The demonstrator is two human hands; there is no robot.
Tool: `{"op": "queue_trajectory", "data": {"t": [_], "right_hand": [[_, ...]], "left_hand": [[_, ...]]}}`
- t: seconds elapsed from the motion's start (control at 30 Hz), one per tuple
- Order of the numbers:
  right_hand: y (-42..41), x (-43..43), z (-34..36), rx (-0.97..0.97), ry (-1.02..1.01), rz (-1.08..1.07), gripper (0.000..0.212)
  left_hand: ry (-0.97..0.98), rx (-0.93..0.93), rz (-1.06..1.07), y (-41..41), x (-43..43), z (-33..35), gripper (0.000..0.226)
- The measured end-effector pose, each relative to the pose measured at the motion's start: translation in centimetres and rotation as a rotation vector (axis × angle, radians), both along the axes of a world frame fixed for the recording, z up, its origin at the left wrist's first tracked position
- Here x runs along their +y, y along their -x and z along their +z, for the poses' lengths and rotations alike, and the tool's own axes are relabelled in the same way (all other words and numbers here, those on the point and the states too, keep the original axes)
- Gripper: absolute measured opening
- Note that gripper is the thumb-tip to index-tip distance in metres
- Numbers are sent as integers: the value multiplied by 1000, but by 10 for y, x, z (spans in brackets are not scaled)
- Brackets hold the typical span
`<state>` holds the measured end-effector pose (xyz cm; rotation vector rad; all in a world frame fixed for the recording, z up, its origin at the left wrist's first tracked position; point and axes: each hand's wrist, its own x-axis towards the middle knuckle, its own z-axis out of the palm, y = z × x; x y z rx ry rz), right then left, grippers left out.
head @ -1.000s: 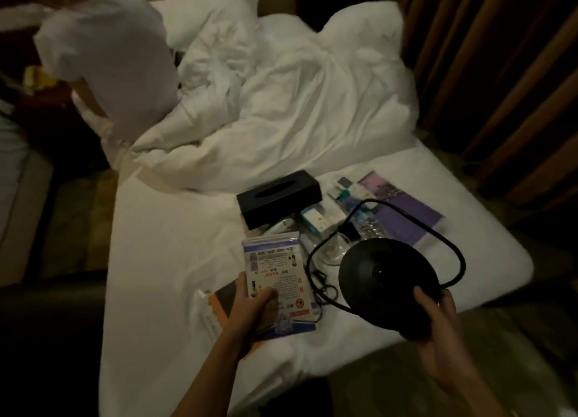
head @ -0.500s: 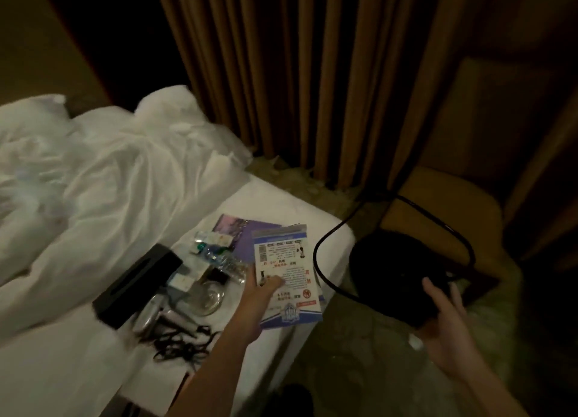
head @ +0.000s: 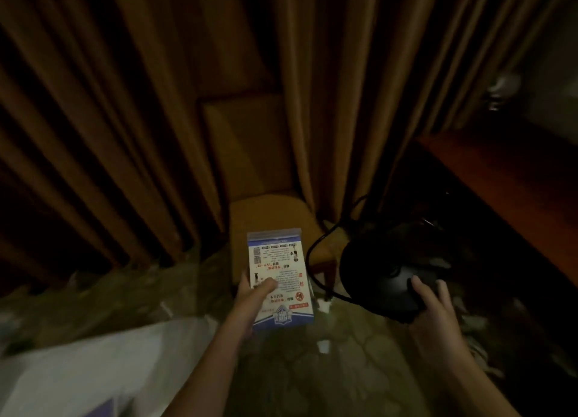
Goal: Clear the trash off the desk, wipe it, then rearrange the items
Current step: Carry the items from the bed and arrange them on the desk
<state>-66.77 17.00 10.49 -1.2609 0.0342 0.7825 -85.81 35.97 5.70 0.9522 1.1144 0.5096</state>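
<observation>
My left hand [head: 255, 293] grips a white and blue printed card [head: 281, 269], thumb on its face, held over the floor in front of a chair. A round black kettle base [head: 380, 280] is held at its near edge by my right hand [head: 433, 304]. Its black cord [head: 319, 247] loops out to the left and up behind it. The dark wooden desk [head: 513, 185] runs along the right side, beyond the base. Both items hang in the air, apart from each other.
A tan padded chair [head: 266, 210] stands straight ahead against brown curtains [head: 125, 104]. The white bed corner [head: 93, 366] lies at lower left. Patterned carpet [head: 328, 385] with small white scraps [head: 323, 346] lies below my arms.
The view has swung right, from the bed to the chair and desk. Both hands moved with it, still holding the card and the kettle base; the other bed items left the frame.
</observation>
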Motion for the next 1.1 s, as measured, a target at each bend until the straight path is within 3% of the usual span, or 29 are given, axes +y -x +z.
{"op": "queue_trajectory", "data": {"t": [0.2, 0.3, 0.33, 0.4, 0.5, 0.53, 0.63, 0.8, 0.9, 1.0, 1.1], "right_hand": [[-110, -38, 4, -131, 82, -263, 54], [-175, -59, -8, -220, 200, -307, 105], [-198, -66, -15, -212, 221, -331, 110], [-243, -70, -19, -188, 227, -359, 94], [-309, -71, -20, -206, 200, -407, 24], [-326, -69, -21, -207, 219, -419, 15], [-377, -52, -28, -218, 268, -457, 32], [-459, -10, -40, -181, 259, -446, 31], [-508, 21, -42, -149, 237, -508, 62], [-548, 56, -47, -102, 234, -663, 39], [-592, 80, -64, -22, 232, -755, 73]], "left_hand": [[3, -3, -315, -176, 12, 8, 43], [-18, -28, -383, -267, 5, 8, 42], [-16, -31, -399, -294, 2, 8, 40], [-22, -52, -431, -346, -2, 10, 39], [-39, -51, -471, -414, 0, 14, 38], [-34, -40, -481, -432, 2, 15, 39], [-36, -39, -521, -484, 16, 12, 40], [-51, -4, -586, -580, 59, 0, 36], [-54, -1, -631, -645, 92, -11, 35], [-74, 20, -713, -710, 126, -17, 35], [-108, 33, -815, -771, 151, -19, 33]]}}
